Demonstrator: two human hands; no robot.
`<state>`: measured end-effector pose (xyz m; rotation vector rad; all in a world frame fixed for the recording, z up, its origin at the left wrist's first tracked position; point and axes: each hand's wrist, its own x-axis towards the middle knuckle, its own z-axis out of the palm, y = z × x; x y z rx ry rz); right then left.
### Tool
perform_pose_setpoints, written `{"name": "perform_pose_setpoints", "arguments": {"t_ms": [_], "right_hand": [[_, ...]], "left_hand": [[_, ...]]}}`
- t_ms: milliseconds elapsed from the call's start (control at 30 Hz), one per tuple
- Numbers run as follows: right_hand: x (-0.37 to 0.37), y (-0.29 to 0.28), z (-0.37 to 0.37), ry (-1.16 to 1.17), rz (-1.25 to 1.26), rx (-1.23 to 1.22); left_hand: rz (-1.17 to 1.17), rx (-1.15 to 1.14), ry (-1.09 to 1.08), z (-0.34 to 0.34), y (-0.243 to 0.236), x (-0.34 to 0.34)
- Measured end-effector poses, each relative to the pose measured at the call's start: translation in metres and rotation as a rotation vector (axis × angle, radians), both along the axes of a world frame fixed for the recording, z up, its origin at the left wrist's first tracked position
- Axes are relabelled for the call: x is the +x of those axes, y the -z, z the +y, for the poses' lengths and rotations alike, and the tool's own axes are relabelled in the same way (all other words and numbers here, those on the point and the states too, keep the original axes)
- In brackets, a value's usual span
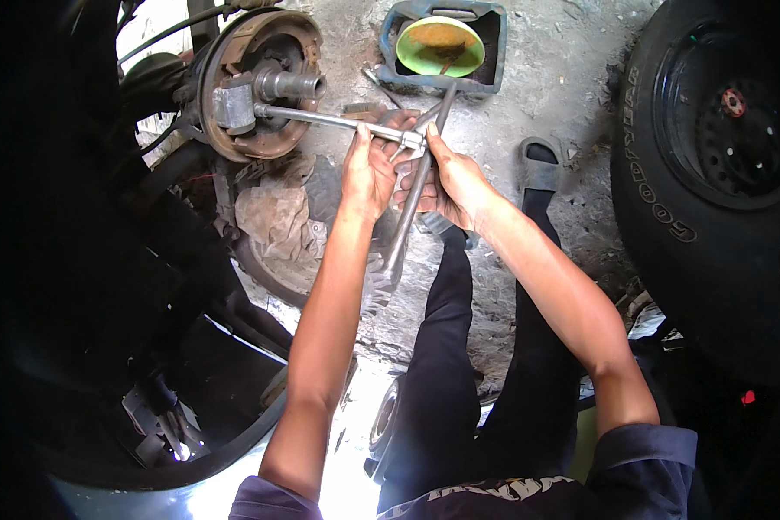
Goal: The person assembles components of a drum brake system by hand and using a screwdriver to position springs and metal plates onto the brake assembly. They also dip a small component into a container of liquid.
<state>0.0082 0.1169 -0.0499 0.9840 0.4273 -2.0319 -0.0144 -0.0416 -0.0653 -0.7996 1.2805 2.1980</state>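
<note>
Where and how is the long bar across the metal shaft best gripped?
Probably on the bare lower stretch of the long bar, coming from the wearer's side with fingers wrapped round it. It is slim and straight, and that part lies clear of the left hand and right hand, while the metal shaft crowds higher up.

Top centre: cut-open blue container (388,42), lime-green bowl (418,59) tilted inside, rust-brown residue in it. Right edge: big black tyre (646,165), pale raised lettering on sidewall; dark wheel rim (730,143) fitted, red centre. Left of middle: crumpled tan cloth (271,217). Lower left: curved pale-blue body panel (139,500). Lower right: small red object (748,398), kind unclear. Ground (581,95) grey, rough, gritty.
</note>
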Motion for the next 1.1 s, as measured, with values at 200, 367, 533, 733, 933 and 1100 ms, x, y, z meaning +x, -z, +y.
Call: {"name": "perform_pose_setpoints", "arguments": {"t_ms": [200, 367, 533, 733, 933, 1100], "right_hand": [[0.027, 0.031, 0.02, 0.026, 0.52, 0.452], [0.02, 0.032, 0.029, -0.156, 1.195, 1.18], [-0.003, 0.078, 0.032, -0.301, 1.598, 1.366], [-0.009, 0.048, 0.017, -0.277, 0.908, 0.889], [-0.016, 0.029, 0.005, -0.123, 0.303, 0.416], [-0.027, 0.022, 0.014, -0.074, 0.184, 0.328]], "left_hand": [[0.016, -0.066, -0.048, 0.013, 0.002, -0.013], [0.04, -0.1, -0.054, 0.012, 0.007, -0.009], [0.028, -0.121, -0.042, 0.018, 0.005, -0.014], [0.025, -0.284, 0.173, 0.003, 0.018, -0.012], [-0.337, -0.233, 0.667, 0.012, -0.019, 0.031], [-0.496, 0.088, 0.345, 0.016, -0.065, 0.054]]}}
